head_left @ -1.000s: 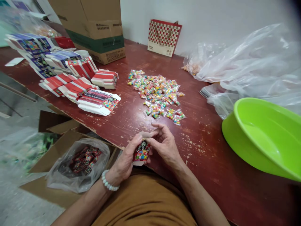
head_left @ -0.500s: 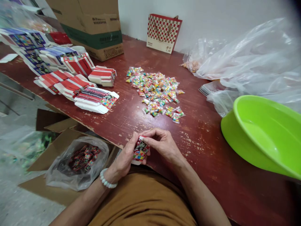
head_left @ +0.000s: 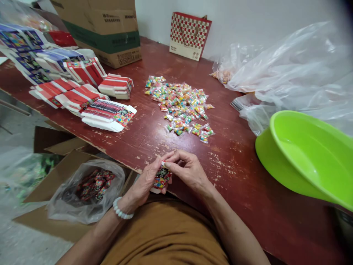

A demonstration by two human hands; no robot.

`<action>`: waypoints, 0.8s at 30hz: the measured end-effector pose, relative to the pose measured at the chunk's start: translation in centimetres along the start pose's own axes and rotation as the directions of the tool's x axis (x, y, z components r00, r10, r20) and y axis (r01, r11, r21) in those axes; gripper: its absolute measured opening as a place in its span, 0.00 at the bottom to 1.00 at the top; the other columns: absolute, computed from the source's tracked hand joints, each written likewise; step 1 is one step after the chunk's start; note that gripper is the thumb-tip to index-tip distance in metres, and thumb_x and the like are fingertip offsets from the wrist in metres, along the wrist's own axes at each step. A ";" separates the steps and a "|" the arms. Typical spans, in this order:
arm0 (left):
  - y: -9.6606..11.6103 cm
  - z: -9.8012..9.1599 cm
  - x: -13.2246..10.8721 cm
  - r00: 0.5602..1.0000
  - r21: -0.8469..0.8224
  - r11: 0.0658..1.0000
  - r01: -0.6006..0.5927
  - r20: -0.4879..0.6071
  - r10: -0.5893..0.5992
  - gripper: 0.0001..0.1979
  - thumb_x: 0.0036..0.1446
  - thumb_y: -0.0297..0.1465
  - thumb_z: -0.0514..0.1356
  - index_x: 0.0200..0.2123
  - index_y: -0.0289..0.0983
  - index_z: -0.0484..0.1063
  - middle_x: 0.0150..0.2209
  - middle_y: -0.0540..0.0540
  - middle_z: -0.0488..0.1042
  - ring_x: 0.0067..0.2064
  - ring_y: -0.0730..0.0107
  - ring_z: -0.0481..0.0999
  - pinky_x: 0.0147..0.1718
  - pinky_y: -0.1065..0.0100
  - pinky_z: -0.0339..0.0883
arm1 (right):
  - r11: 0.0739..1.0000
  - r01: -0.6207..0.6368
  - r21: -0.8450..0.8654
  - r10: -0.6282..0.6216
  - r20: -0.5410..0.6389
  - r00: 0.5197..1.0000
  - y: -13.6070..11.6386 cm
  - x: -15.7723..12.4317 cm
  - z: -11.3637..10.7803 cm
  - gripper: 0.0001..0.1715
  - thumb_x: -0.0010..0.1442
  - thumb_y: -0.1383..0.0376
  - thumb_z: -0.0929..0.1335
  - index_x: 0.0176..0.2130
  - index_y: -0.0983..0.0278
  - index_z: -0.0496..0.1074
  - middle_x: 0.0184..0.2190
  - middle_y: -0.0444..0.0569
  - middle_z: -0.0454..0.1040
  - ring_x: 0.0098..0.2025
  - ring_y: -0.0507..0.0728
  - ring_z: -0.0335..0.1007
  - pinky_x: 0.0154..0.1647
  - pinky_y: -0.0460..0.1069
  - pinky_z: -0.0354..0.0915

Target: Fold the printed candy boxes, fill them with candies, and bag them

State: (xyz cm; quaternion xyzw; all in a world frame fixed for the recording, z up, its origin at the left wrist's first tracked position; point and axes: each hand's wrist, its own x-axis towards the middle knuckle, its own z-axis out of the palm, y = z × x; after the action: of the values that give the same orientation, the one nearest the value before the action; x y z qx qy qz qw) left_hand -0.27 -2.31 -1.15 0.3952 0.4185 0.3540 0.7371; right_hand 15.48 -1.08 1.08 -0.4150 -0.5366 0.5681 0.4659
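Observation:
A small red printed carton (head_left: 161, 178) sits between both hands at the near edge of the dark red table (head_left: 237, 165). My left hand (head_left: 145, 184) grips it from the left, thumb along its side. My right hand (head_left: 187, 170) pinches the carton's top flap with curled fingers. A pile of small colourful wrapped candies (head_left: 180, 105) lies on the table beyond the hands. Flat stacks of red unfolded cartons (head_left: 109, 114) lie to the far left.
A green plastic basin (head_left: 306, 154) stands at the right, with clear plastic bags (head_left: 292, 77) behind it. A cardboard box (head_left: 103, 29) and a checked paper bag (head_left: 190, 35) stand at the back. Below the table's edge, a bag of filled cartons (head_left: 91, 189) rests in a box.
The carton's top flap stood open a second ago; my right fingers have folded it down onto the carton. Both hands stay at the table's near edge.

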 end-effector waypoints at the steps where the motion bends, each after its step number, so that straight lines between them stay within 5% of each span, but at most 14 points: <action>1: 0.0 0.0 0.0 1.000 -0.010 1.000 0.004 -0.002 -0.004 0.35 0.63 0.56 0.52 0.62 0.38 0.69 0.25 0.48 0.75 0.20 0.73 0.70 0.20 0.73 0.65 | 0.997 0.034 -0.063 -0.034 0.007 0.999 0.0 -0.1 -0.1 0.10 0.59 0.62 0.73 0.29 0.64 0.74 0.38 0.48 0.81 0.24 0.49 0.72 0.26 0.46 0.69; 6: 0.6 0.4 -0.1 0.998 -0.098 0.995 0.034 -0.039 -0.038 0.35 0.62 0.56 0.54 0.63 0.39 0.68 0.27 0.47 0.76 0.22 0.72 0.71 0.20 0.73 0.66 | 0.951 0.227 -0.210 -0.226 0.032 0.974 0.7 -0.9 0.3 0.06 0.65 0.64 0.69 0.35 0.61 0.75 0.43 0.49 0.79 0.44 0.56 0.75 0.43 0.51 0.71; 11: 1.3 1.1 0.4 0.992 -0.206 0.978 0.025 -0.118 -0.050 0.29 0.61 0.52 0.59 0.59 0.44 0.70 0.43 0.45 0.80 0.27 0.72 0.76 0.26 0.71 0.72 | 0.930 0.235 -0.284 -0.224 0.071 0.972 1.0 -0.9 -0.3 0.12 0.67 0.62 0.67 0.49 0.56 0.76 0.48 0.50 0.78 0.49 0.57 0.74 0.51 0.54 0.70; 15: 1.5 1.3 0.1 0.993 -0.268 0.962 0.057 -0.080 -0.081 0.25 0.57 0.40 0.68 0.56 0.45 0.68 0.40 0.47 0.80 0.33 0.66 0.79 0.33 0.66 0.75 | 0.822 0.221 -0.524 -0.244 0.027 0.969 1.1 1.3 -5.0 0.17 0.67 0.60 0.67 0.54 0.56 0.74 0.52 0.51 0.76 0.53 0.59 0.72 0.56 0.57 0.67; 19: 1.6 0.9 -1.6 0.987 -0.272 0.950 0.155 0.005 -0.159 0.20 0.55 0.38 0.70 0.50 0.41 0.71 0.46 0.41 0.79 0.40 0.62 0.79 0.37 0.64 0.74 | 0.496 -0.011 -0.869 -0.324 -0.197 0.925 2.7 3.6 -10.6 0.30 0.60 0.63 0.72 0.60 0.64 0.69 0.61 0.61 0.69 0.62 0.69 0.62 0.62 0.65 0.59; 21: 1.5 0.1 -2.7 0.978 -0.208 0.956 0.209 0.070 -0.198 0.17 0.53 0.36 0.71 0.44 0.40 0.73 0.45 0.43 0.78 0.40 0.63 0.78 0.39 0.64 0.73 | 0.422 -0.039 -0.906 -0.324 -0.191 0.926 4.0 4.1 -12.1 0.24 0.61 0.67 0.70 0.56 0.66 0.72 0.59 0.63 0.71 0.59 0.70 0.64 0.60 0.65 0.60; 24: 1.6 -2.6 -4.0 0.974 -0.053 0.976 0.211 0.101 -0.205 0.17 0.49 0.37 0.73 0.38 0.40 0.72 0.34 0.49 0.76 0.35 0.66 0.75 0.36 0.67 0.70 | 0.439 -0.005 -0.898 -0.334 -0.168 0.927 5.3 3.7 -12.5 0.15 0.64 0.70 0.63 0.47 0.65 0.77 0.47 0.60 0.78 0.49 0.65 0.71 0.55 0.60 0.65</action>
State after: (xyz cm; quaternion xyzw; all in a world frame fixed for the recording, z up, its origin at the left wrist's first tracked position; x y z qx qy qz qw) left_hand -4.54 -4.31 0.68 0.3418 0.4108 0.2688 0.8013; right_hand 26.31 5.40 -5.08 -0.6273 -0.7075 0.0800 0.3156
